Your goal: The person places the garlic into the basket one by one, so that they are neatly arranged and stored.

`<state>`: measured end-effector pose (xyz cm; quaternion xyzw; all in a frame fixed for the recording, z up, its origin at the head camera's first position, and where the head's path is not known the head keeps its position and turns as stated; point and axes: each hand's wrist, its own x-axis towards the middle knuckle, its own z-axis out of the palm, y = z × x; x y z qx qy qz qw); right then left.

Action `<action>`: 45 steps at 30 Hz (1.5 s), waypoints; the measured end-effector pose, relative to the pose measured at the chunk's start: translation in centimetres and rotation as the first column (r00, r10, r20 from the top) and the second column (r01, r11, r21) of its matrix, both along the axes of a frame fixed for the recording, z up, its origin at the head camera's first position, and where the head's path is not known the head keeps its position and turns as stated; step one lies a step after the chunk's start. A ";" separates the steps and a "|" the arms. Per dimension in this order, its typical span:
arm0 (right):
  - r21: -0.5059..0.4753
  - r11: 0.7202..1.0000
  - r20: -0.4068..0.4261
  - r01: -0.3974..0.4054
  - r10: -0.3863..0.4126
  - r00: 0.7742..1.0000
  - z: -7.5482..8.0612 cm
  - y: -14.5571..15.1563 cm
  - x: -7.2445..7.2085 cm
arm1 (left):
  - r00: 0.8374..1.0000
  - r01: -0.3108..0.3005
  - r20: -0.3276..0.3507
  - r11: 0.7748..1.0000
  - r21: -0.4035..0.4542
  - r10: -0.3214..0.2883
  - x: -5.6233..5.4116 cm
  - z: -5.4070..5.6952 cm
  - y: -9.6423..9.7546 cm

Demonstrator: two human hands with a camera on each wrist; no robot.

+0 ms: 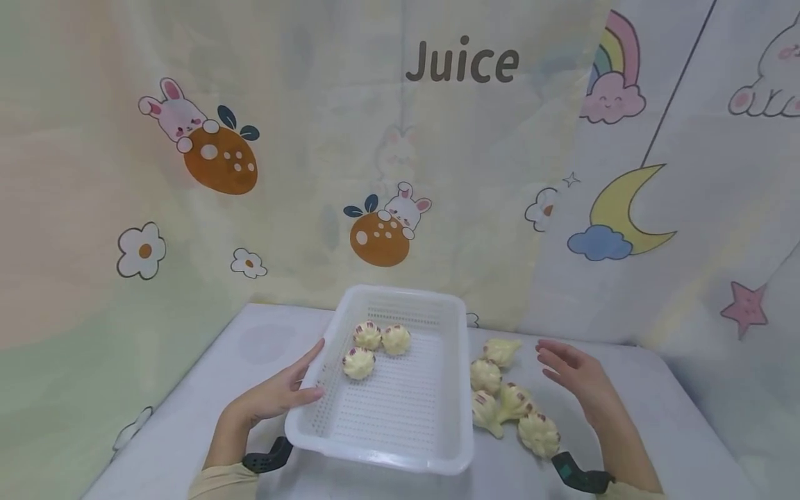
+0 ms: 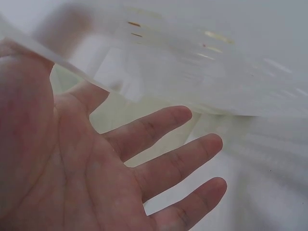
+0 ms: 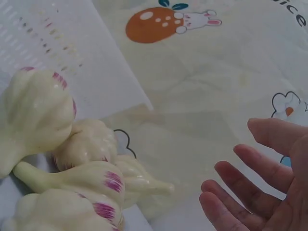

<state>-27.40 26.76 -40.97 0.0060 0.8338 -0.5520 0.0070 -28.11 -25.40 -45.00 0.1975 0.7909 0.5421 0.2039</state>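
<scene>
A white plastic basket [image 1: 406,417] with slotted walls sits tilted in the head view, three garlic bulbs [image 1: 396,339] inside toward its far left. My left hand [image 1: 290,385] holds its left rim, thumb over the edge; in the left wrist view the other fingers [image 2: 178,168] spread out straight beneath the basket's side. Several pale garlic bulbs [image 1: 539,435] with purple streaks lie heaped on the table just right of the basket. To the right of this heap, my right hand [image 1: 575,375] is raised with relaxed fingers, holding nothing.
A white-covered table [image 1: 262,340] carries everything. Behind it hangs a printed curtain [image 1: 300,208] with rabbits, flowers and the word Juice, and it continues along the right side. Dark wrist devices [image 1: 581,474] sit on both forearms.
</scene>
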 end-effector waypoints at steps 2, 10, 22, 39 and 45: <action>0.054 0.999 0.011 -0.005 0.004 1.000 -0.3 0.0 -0.1 | 1.000 -0.010 -0.005 1.000 -0.009 0.010 0.1 0.1 -0.1; 0.291 0.947 0.150 -0.139 0.099 0.984 -1.0 1.4 0.4 | 1.000 -0.009 0.005 1.000 0.006 0.009 0.3 0.4 0.2; 0.398 0.885 0.292 -0.243 0.129 0.948 -1.9 2.7 1.2 | 1.000 -0.007 -0.001 1.000 -0.002 0.007 0.0 0.3 0.3; 0.419 0.865 0.356 -0.277 0.123 0.926 -2.5 0.4 2.2 | 1.000 -0.027 0.005 1.000 0.001 0.027 0.3 -0.2 0.2; 0.417 0.870 0.353 -0.261 0.110 0.929 -1.8 -0.1 2.5 | 0.999 -0.030 -0.010 1.000 0.003 0.031 0.0 -0.2 0.2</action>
